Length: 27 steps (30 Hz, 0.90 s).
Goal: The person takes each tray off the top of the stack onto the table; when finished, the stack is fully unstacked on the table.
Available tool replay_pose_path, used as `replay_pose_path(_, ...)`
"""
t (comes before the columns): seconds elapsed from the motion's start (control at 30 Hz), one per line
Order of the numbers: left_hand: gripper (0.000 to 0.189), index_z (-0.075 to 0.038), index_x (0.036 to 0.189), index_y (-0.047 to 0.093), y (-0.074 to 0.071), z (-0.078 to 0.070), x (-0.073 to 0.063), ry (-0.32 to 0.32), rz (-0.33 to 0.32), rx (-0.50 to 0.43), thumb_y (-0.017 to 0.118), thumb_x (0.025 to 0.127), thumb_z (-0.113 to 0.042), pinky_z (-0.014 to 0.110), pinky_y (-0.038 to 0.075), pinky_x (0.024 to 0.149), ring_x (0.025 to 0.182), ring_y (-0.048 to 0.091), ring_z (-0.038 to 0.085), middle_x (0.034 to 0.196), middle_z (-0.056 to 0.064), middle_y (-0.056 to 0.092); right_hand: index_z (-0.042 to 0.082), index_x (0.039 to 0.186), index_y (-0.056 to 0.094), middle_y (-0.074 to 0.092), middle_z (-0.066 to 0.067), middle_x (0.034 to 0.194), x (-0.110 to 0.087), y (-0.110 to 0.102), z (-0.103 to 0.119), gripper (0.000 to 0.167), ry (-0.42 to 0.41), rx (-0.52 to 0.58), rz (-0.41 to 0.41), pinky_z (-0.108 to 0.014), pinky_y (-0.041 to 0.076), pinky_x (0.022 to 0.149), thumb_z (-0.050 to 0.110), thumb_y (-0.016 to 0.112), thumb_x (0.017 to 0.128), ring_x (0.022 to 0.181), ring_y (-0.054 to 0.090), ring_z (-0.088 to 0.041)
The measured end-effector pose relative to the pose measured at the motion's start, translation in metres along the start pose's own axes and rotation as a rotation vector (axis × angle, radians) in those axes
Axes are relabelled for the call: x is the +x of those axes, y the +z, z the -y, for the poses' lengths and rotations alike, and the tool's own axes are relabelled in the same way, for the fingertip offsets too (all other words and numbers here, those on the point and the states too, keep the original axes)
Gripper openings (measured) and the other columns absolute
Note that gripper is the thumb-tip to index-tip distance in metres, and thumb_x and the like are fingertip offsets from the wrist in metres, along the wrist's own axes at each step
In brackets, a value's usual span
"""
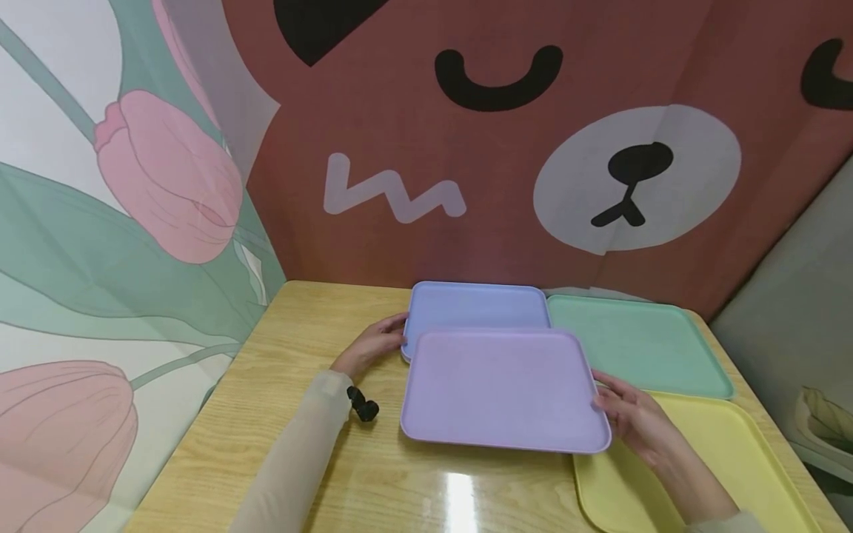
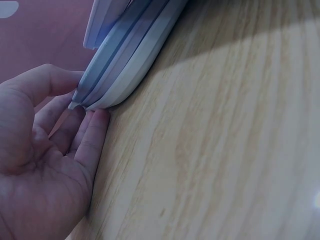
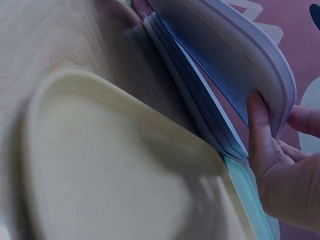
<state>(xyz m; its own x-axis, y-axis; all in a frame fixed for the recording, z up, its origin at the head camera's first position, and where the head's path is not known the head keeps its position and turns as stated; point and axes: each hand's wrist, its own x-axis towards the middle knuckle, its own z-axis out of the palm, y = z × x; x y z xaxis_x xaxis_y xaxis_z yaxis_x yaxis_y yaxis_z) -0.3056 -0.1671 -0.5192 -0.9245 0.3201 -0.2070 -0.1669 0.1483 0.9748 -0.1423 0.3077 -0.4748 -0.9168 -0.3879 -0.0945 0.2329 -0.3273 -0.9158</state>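
A lilac tray (image 1: 500, 389) is raised at a tilt over the table, overlapping a blue tray (image 1: 476, 305) in the head view. My right hand (image 1: 636, 418) grips the lilac tray by its right edge, thumb on one face and fingers on the other. In the left wrist view, the blue tray tops a stack with lilac and whitish rims (image 2: 132, 72) below it. My left hand (image 1: 375, 344) pinches the stack's left corner, its thumb at the blue tray's rim and its fingertips lower, by the bottom rims.
A green tray (image 1: 640, 344) lies at the back right of the wooden table (image 1: 320, 311). In front of it a yellow tray (image 1: 733, 459) lies under my right forearm. Behind the table hangs a printed bear cloth (image 1: 400, 244). A pale container (image 1: 823, 422) stands off to the right.
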Motion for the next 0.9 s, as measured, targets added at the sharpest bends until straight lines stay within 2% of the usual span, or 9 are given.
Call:
replay_pose_path(0.23,0.064,-0.016,0.157,0.039,0.000,-0.001,0.001,-0.007,0.011,-0.016,0.062,0.098,-0.005,0.043,0.036,0.116,0.144,0.040,0.024,0.161,0.008,0.036,0.029,0.130,0.065,0.071,0.003,0.121,-0.011,0.001,-0.009,0.049,0.002,-0.009,0.055,-0.031,0.058,0.087,-0.004,0.039,0.104,0.104,0.070,-0.014)
replay_pose_path(0.5,0.063,-0.017,0.156,0.040,0.000,-0.001,0.001,-0.016,0.008,-0.021,0.062,0.098,-0.007,0.043,0.036,0.117,0.146,0.038,0.024,0.161,0.005,0.038,0.037,0.131,0.063,0.069,0.008,0.124,-0.024,0.005,-0.016,0.051,0.055,-0.068,0.027,-0.030,0.057,0.088,0.000,0.041,0.105,0.106,0.068,-0.012)
replay_pose_path(0.7,0.063,-0.014,0.156,0.040,0.000,0.000,0.002,-0.003,0.019,-0.040,0.061,0.098,-0.005,0.043,0.038,0.116,0.146,0.039,0.025,0.161,0.008,0.038,0.040,0.129,0.063,0.069,0.011,0.123,-0.034,0.010,-0.024,0.050,0.084,-0.100,-0.009,-0.029,0.057,0.089,0.001,0.043,0.105,0.106,0.067,-0.009)
replay_pose_path(0.9,0.062,-0.014,0.155,0.042,0.000,0.000,0.003,-0.008,0.005,-0.052,0.062,0.097,-0.003,0.042,0.037,0.116,0.146,0.039,0.024,0.160,0.008,0.039,0.042,0.129,0.061,0.067,0.013,0.126,-0.042,0.013,-0.029,0.049,0.145,-0.090,0.018,-0.030,0.055,0.091,0.003,0.042,0.106,0.110,0.065,-0.008)
